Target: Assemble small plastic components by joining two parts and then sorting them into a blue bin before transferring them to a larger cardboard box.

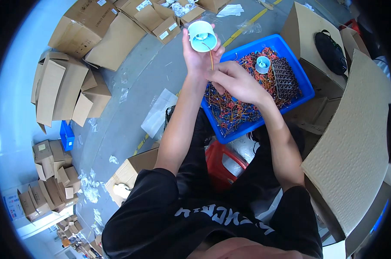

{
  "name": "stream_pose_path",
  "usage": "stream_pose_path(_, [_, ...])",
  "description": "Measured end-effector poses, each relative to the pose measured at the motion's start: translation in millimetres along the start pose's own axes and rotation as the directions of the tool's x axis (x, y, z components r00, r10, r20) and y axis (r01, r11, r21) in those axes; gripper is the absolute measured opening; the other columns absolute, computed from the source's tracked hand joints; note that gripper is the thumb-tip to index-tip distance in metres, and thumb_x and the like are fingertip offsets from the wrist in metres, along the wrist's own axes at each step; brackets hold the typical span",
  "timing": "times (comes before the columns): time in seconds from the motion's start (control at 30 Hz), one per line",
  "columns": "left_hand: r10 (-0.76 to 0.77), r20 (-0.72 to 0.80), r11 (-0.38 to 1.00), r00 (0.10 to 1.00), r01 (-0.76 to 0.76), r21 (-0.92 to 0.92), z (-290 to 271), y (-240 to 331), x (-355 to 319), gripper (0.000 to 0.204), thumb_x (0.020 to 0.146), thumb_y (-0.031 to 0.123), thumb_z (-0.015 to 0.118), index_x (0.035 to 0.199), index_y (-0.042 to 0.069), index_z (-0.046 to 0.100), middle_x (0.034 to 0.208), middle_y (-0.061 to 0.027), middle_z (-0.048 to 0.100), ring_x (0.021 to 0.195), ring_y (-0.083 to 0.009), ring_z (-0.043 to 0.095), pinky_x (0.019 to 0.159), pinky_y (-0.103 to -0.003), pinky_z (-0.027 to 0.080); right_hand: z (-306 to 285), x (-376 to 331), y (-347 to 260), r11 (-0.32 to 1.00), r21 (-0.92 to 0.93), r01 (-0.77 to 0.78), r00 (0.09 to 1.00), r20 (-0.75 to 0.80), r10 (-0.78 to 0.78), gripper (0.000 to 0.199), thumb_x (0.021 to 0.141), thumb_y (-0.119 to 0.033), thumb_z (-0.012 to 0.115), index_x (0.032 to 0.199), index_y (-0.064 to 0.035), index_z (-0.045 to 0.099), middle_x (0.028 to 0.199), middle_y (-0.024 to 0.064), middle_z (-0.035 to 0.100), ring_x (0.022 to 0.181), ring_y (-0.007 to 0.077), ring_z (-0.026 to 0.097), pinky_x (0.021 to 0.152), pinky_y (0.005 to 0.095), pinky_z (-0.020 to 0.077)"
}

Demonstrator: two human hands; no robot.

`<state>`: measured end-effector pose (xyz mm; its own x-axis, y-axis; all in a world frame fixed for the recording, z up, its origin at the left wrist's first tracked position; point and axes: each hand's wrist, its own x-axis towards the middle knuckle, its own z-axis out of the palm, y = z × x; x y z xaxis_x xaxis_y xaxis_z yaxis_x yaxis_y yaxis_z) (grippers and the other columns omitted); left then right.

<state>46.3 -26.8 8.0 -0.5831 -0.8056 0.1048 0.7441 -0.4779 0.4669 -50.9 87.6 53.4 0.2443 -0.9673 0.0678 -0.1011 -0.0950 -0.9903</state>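
Observation:
My left hand (196, 58) is wrapped round a pale blue-green plastic cup-shaped housing (202, 36), its open end facing up toward me. A thin orange-brown wire (212, 59) comes out of the housing and runs down to my right hand (234, 82), whose fingers are pinched on it. Under and beyond the right hand lies a blue plastic bin (244, 134) filled with small wired parts (230, 114) in orange, red and dark colours. On top of that heap sits a second pale housing (263, 64), beside a dark gridded stack of small parts (286, 80).
Large open cardboard boxes (355, 142) rise close on my right, with a black pouch (330, 52) on one flap. More cartons (66, 86) line the left side. A red stool (221, 164) stands below the bin. Plastic scraps (91, 187) litter the grey floor.

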Motion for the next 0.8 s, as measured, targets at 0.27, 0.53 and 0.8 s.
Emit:
stream_pose_path(0.27, [-0.019,-0.007,0.999,1.000,0.019,0.040,1,-1,-3,0.075,0.091,0.065,0.029,0.112,-0.002,0.053,0.064,-0.0094,0.049,0.054,-0.0197,0.041,0.048,-0.032,0.033,2,1,4,0.990,-0.101,0.094,0.992,-0.075,-0.102,0.037,0.090,-0.027,0.053,0.062,-0.0034,0.051,0.055,-0.0008,0.048,0.052,0.0069,0.044,0.048,0.0244,0.0331])
stream_pose_path(0.53, [-0.007,-0.038,0.990,0.999,0.012,0.138,3,-5,-3,0.077,0.091,0.067,0.028,0.111,-0.002,0.054,0.063,-0.0091,0.048,0.051,-0.0188,0.039,0.045,-0.030,0.032,2,0,-2,0.994,-0.101,0.041,0.999,-0.021,-0.044,0.034,0.086,-0.027,0.058,0.071,0.0038,0.054,0.057,0.0065,0.047,0.055,0.0120,0.044,0.051,0.0308,0.0360])
stream_pose_path(0.8, [-0.037,-0.055,0.973,0.998,0.049,0.227,6,-11,-5,0.087,0.086,0.074,0.031,0.116,-0.005,0.052,0.081,-0.0094,0.055,0.062,-0.0142,0.042,0.045,-0.024,0.031,1,4,5,0.986,-0.151,0.073,0.994,-0.068,-0.084,0.036,0.090,-0.026,0.053,0.062,-0.0030,0.051,0.053,-0.0003,0.048,0.051,0.0073,0.046,0.048,0.0252,0.0350])
